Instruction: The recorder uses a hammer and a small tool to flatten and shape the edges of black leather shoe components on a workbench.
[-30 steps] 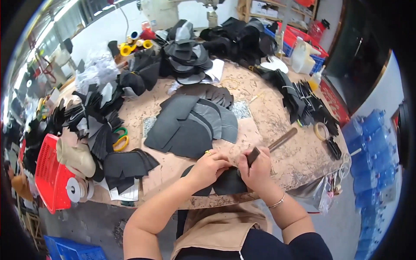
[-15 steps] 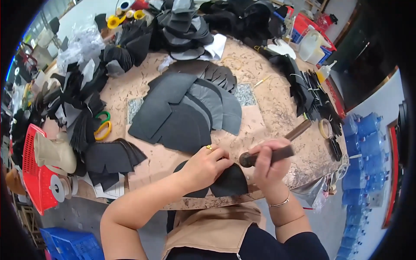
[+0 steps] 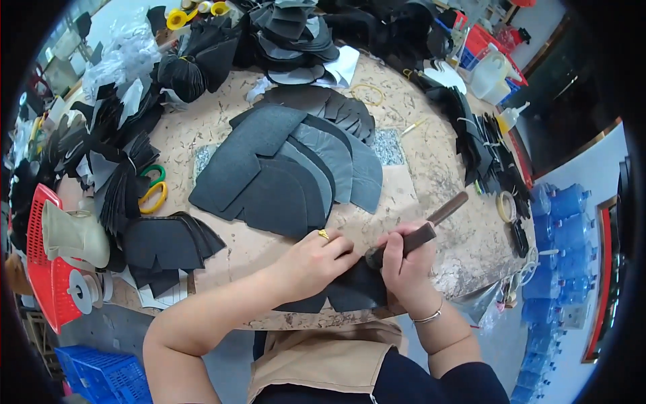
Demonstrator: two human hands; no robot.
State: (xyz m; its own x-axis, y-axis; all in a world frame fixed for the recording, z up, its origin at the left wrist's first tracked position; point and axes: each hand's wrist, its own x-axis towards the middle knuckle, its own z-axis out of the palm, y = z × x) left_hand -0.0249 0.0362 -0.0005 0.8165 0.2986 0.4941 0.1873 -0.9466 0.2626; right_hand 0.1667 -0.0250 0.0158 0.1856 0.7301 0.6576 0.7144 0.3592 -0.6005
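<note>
A hammer (image 3: 420, 236) with a dark head and a wooden handle (image 3: 449, 208) is gripped in my right hand (image 3: 412, 269), close to the head. Its rounded face meets the black sheet piece (image 3: 356, 291) at the table's near edge, beside my left fingertips. Bent fingers of my left hand (image 3: 311, 264), which wears a ring, pinch and press that piece's upper edge; the fingertips are partly hidden. Just beyond lies a fanned stack of black and grey cut pieces (image 3: 279, 192).
More black pieces (image 3: 168, 242) lie at the left, by yellow-handled scissors (image 3: 153, 197). A red basket (image 3: 50, 289) and a beige boot-shaped form (image 3: 75, 232) stand at the far left. Dark bundles (image 3: 481, 145) line the right edge. Blue water bottles (image 3: 562, 232) are stacked beyond the table.
My right hand has brought the hammer left and slightly down, from above the table onto the black piece near my left fingertips. My left hand keeps its hold, and the view has shifted slightly.
</note>
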